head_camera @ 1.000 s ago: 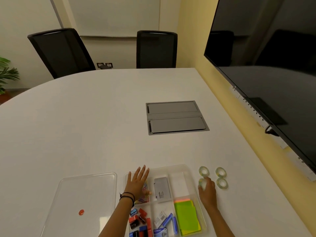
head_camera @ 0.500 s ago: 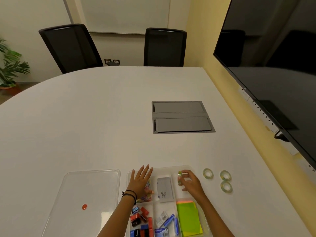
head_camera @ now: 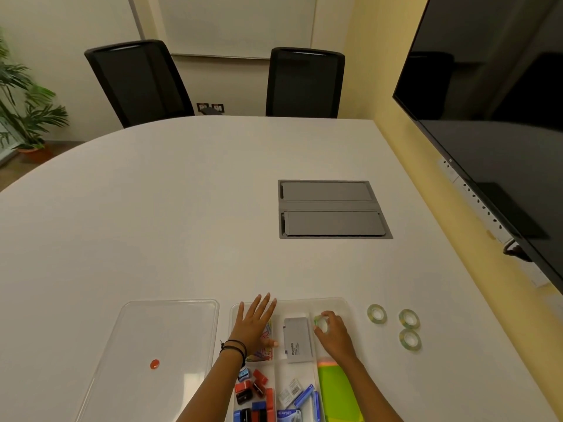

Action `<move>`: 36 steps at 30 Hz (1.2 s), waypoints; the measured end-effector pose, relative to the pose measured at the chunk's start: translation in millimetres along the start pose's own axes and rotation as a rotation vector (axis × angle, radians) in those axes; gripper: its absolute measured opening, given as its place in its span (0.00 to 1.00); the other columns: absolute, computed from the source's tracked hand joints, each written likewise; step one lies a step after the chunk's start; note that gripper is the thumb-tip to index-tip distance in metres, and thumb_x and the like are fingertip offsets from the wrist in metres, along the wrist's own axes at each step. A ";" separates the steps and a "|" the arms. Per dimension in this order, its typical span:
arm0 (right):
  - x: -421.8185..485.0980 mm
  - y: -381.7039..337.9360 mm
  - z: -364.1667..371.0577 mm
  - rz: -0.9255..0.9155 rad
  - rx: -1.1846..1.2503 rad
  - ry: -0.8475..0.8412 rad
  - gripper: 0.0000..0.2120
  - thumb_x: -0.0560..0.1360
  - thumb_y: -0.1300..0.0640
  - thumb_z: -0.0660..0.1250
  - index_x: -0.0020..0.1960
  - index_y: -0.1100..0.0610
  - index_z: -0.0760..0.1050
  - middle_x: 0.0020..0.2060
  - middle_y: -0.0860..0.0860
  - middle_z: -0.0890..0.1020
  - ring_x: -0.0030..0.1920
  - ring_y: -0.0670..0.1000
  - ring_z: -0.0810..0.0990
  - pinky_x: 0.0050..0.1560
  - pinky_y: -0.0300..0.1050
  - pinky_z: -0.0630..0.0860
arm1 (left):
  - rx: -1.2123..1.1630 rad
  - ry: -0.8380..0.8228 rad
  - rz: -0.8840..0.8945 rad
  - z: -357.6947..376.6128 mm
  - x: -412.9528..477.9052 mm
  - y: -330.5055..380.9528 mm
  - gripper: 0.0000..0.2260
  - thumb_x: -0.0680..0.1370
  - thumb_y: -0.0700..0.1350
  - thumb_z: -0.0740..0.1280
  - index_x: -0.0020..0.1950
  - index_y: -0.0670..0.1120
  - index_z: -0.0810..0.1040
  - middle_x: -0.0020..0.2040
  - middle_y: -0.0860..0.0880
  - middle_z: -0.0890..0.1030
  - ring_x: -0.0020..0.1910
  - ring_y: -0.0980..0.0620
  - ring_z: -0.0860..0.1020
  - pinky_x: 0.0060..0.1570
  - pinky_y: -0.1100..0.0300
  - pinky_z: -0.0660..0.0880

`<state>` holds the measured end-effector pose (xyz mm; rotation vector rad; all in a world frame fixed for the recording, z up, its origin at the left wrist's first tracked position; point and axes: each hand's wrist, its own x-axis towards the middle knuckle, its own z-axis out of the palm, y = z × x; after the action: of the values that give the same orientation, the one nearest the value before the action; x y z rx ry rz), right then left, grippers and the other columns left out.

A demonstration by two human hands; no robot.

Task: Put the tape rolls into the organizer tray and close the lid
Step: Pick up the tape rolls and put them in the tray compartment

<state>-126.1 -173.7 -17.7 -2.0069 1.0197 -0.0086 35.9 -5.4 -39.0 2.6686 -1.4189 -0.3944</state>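
Note:
A clear organizer tray lies at the table's near edge, its compartments holding small stationery. My right hand pinches a greenish tape roll over the tray's far right compartment. My left hand rests flat, fingers spread, on the tray's far left compartment. Three more tape rolls lie on the table right of the tray: one nearest the tray, one further right, one below it. The clear lid with a red knob lies flat to the tray's left.
A grey flap panel is set into the white table further out. A large dark screen hangs on the right wall. Two black chairs stand at the far side. A stapler box sits in the tray's middle.
My right hand picked one tape roll from the group of rolls on the table and carried it left over the tray's far right compartment. My left hand stayed on the tray.

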 end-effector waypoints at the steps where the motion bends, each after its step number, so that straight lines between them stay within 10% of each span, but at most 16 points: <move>1: 0.0 -1.0 -0.3 -0.011 -0.021 -0.004 0.19 0.73 0.57 0.65 0.62 0.56 0.66 0.62 0.57 0.72 0.57 0.57 0.76 0.54 0.45 0.73 | 0.006 0.000 0.008 0.0 -0.6 -0.4 0.61 0.54 0.76 0.63 0.75 0.46 0.42 0.70 0.47 0.61 0.73 0.47 0.44 0.52 0.42 0.68; 4: 0.9 -2.1 -2.9 -0.054 -0.083 -0.029 0.17 0.74 0.60 0.63 0.62 0.56 0.66 0.62 0.57 0.71 0.53 0.57 0.77 0.52 0.48 0.75 | 0.020 0.005 0.014 0.4 0.3 -0.6 0.58 0.56 0.76 0.60 0.75 0.46 0.42 0.75 0.47 0.53 0.73 0.46 0.43 0.52 0.42 0.68; 10: 6.2 -2.9 -11.0 -0.072 -0.150 -0.144 0.18 0.75 0.61 0.61 0.64 0.58 0.65 0.63 0.58 0.69 0.53 0.55 0.76 0.56 0.46 0.72 | -0.012 -0.016 -0.005 -1.1 0.0 1.0 0.61 0.54 0.76 0.65 0.75 0.46 0.42 0.67 0.47 0.67 0.68 0.46 0.54 0.48 0.42 0.75; 15: 8.5 1.5 -26.0 -0.049 -0.118 -0.247 0.16 0.75 0.59 0.62 0.63 0.59 0.67 0.63 0.58 0.69 0.60 0.55 0.72 0.59 0.42 0.68 | 0.050 -0.029 0.043 -2.7 -1.1 -1.2 0.50 0.63 0.75 0.50 0.75 0.46 0.42 0.76 0.46 0.44 0.73 0.47 0.45 0.53 0.42 0.66; 20: 7.9 1.0 -58.0 0.041 0.250 -0.187 0.08 0.77 0.61 0.60 0.54 0.55 0.73 0.55 0.56 0.75 0.46 0.50 0.78 0.42 0.40 0.74 | -0.019 -0.036 0.034 -0.9 0.9 0.5 0.61 0.54 0.75 0.65 0.75 0.46 0.42 0.68 0.47 0.63 0.68 0.44 0.56 0.48 0.42 0.73; 25: 11.1 8.0 -98.4 0.104 0.465 -0.043 0.08 0.78 0.63 0.57 0.53 0.57 0.74 0.52 0.58 0.78 0.45 0.53 0.79 0.43 0.43 0.76 | -0.008 -0.074 0.057 -3.5 0.0 0.6 0.58 0.56 0.75 0.63 0.75 0.46 0.42 0.74 0.46 0.56 0.65 0.46 0.62 0.50 0.41 0.71; 30: 36.6 29.6 -114.3 0.178 0.269 0.190 0.12 0.76 0.65 0.60 0.58 0.63 0.73 0.60 0.60 0.74 0.57 0.58 0.73 0.50 0.45 0.69 | 0.075 -0.014 0.104 1.3 0.3 -4.6 0.50 0.62 0.75 0.51 0.75 0.47 0.43 0.76 0.48 0.37 0.73 0.49 0.38 0.52 0.41 0.69; 36: 55.6 44.5 -105.6 0.231 -0.192 0.057 0.24 0.75 0.58 0.62 0.70 0.56 0.61 0.73 0.62 0.55 0.71 0.63 0.57 0.69 0.55 0.60 | 0.098 0.000 0.107 -1.6 -0.5 -4.8 0.43 0.69 0.74 0.38 0.75 0.47 0.43 0.76 0.49 0.38 0.73 0.50 0.37 0.54 0.42 0.63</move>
<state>-156.0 -296.5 -1.5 -2.0570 1.3269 0.1625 39.9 -2.3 -38.3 2.6509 -1.6131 -0.3242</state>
